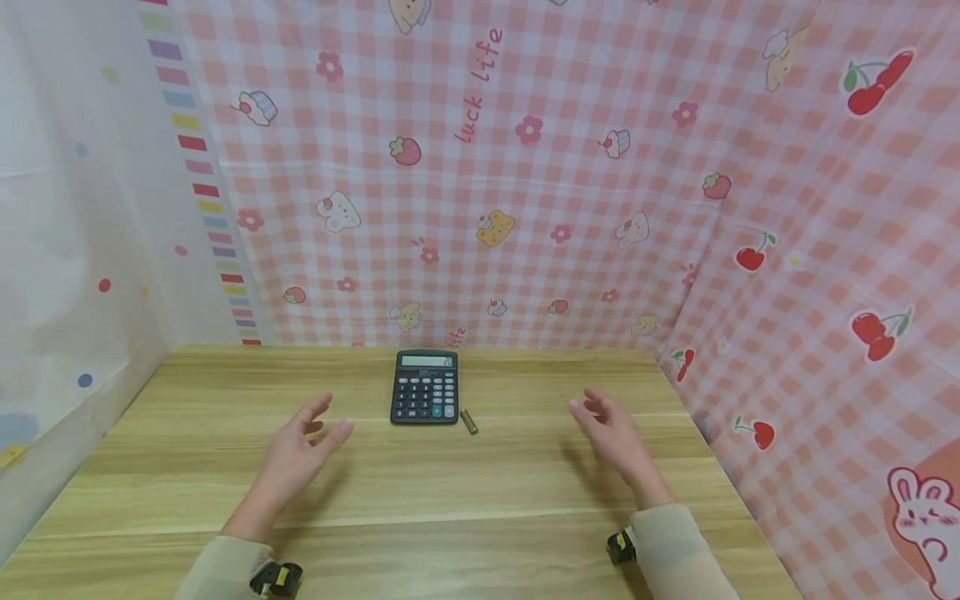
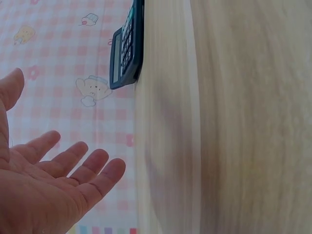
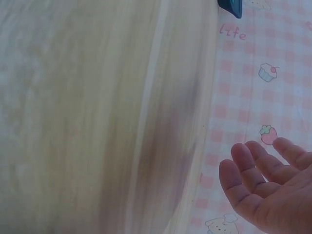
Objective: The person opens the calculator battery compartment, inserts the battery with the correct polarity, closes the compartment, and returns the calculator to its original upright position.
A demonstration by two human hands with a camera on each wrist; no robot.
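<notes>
A dark calculator (image 1: 424, 387) lies on the wooden table near its back edge, with digits showing on its display. Just right of its lower corner is a small brass-coloured cylinder (image 1: 468, 422), too small to tell its kind. My left hand (image 1: 300, 450) hovers over the table to the left of the calculator, fingers loosely bent and holding nothing. On the other side, my right hand (image 1: 615, 437) hovers apart from both things, also holding nothing. The left wrist view shows the calculator (image 2: 127, 48) beyond the relaxed fingers; in the right wrist view only a corner of the calculator (image 3: 231, 7) appears.
The wooden table (image 1: 420, 517) reaches back to a pink checked cloth (image 1: 450, 192) hanging behind it. More patterned cloth (image 1: 825, 333) closes the right side, and a white dotted cloth (image 1: 75, 250) hangs at left. Each sleeve has a small black camera (image 1: 277, 577) at the wrist.
</notes>
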